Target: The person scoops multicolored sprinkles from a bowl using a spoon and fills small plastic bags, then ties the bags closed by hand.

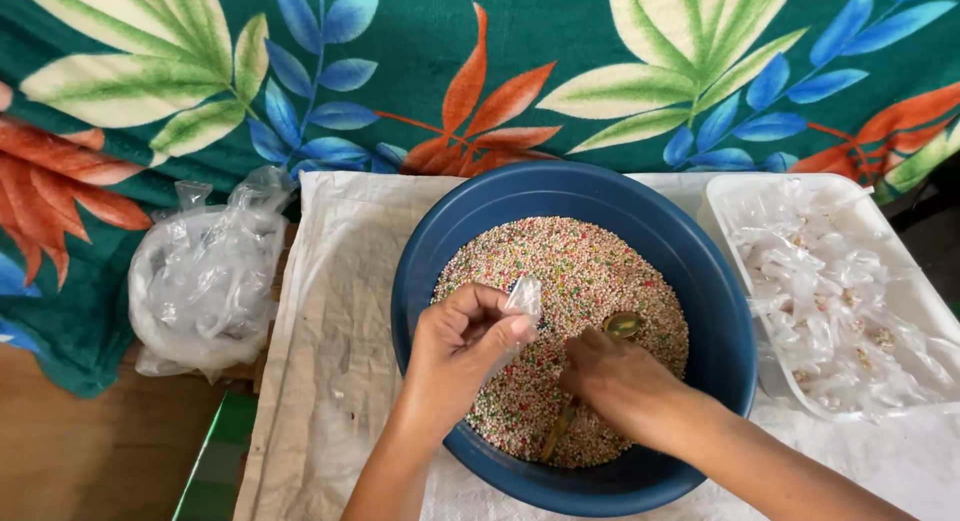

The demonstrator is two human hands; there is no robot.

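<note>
Over the blue bowl (700,281) of coloured beads (580,271), the left hand (455,346) pinches a small clear bag (524,297) just left of the spoon (620,327) gripped by the right hand (615,381), its handle angling toward the person.

Round dark-blue plastic basin (575,196) sits on a white woven sack cloth (330,361), filled with tiny multicoloured sugar beads (580,271). Left hand (460,346) pinches a small clear plastic sachet (524,297) over the beads. Right hand (615,381) grips a brass-coloured metal spoon (621,326), bowl among the beads. White rectangular plastic tray (735,196) of filled clear packets stands just right of the basin; a bundle of clear plastic bags (205,276) lies left.
</note>
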